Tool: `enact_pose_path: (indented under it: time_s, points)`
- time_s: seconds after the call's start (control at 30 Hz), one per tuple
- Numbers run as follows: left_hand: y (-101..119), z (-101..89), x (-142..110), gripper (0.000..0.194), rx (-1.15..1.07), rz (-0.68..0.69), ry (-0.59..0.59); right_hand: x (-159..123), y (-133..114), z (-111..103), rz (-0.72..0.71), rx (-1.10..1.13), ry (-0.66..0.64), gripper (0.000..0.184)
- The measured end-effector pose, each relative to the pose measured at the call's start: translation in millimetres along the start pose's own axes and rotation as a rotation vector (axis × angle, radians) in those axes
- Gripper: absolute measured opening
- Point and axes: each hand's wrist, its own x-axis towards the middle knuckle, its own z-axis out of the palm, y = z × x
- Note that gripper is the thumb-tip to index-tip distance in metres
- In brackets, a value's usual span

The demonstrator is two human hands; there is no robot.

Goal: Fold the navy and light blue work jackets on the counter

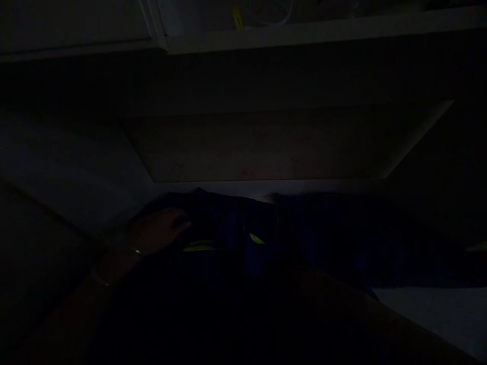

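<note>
The view is very dark. My left hand lies at the left end of a dark blue cloth item, with a gap showing between the thumb and fingers. It looks open against the fabric, though the fingertips fade into shadow. Two thin bands circle that wrist. Bright yellow-green patches stand out on the cloth. My right forearm reaches in from the lower right; its hand is lost in the darkness near the fabric. More dark blue cloth spreads to the right.
A pale shelf edge crosses the top, with a yellow tag and a thin pale cord on it. Behind the cloth is a recessed back panel. A pale side wall stands left. A light surface shows at lower right.
</note>
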Motion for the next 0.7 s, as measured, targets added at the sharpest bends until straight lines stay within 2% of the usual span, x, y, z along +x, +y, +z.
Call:
enact_pose_path:
  time_s: [0.03, 0.1, 0.2, 0.27, 0.33, 0.4, 0.47, 0.57, 0.63, 0.7]
  points:
    - [22.3, -0.4, 8.2, 0.049, -0.067, 0.101, 0.042, -0.2, -4.5, 0.9, 0.050, 0.061, -0.022, 0.037]
    - [61.2, 11.1, 21.0, 0.055, -0.186, 0.213, 0.008, 3.3, -12.1, -6.1, 0.178, 0.168, -0.035, 0.034]
    - [90.9, 50.2, 33.3, 0.069, -0.244, 0.243, -0.113, 19.1, -24.3, -24.2, 0.383, 0.240, 0.074, 0.039]
    - [93.1, 76.3, 41.0, 0.076, -0.221, 0.155, -0.118, 36.6, -34.9, -31.0, 0.494, 0.253, 0.213, 0.043]
    - [88.5, 92.6, 50.0, 0.075, -0.211, 0.036, -0.100, 59.0, -47.3, -30.8, 0.591, 0.257, 0.348, 0.054]
    - [82.6, 97.6, 58.8, 0.065, -0.235, -0.022, -0.123, 84.1, -59.3, -26.0, 0.668, 0.229, 0.435, 0.068]
    - [77.1, 94.8, 65.1, 0.049, -0.282, -0.004, -0.175, 107.6, -66.9, -21.0, 0.711, 0.158, 0.450, 0.075]
    - [67.8, 85.5, 68.2, 0.030, -0.362, 0.032, -0.181, 128.7, -62.8, -21.7, 0.733, 0.005, 0.373, 0.056]
    - [60.0, 79.1, 67.6, 0.030, -0.433, 0.042, -0.155, 130.2, -47.8, -30.1, 0.766, -0.024, 0.314, 0.039]
    - [52.2, 73.0, 68.0, 0.035, -0.510, 0.039, -0.123, 124.1, -24.3, -44.1, 0.795, 0.013, 0.299, 0.031]
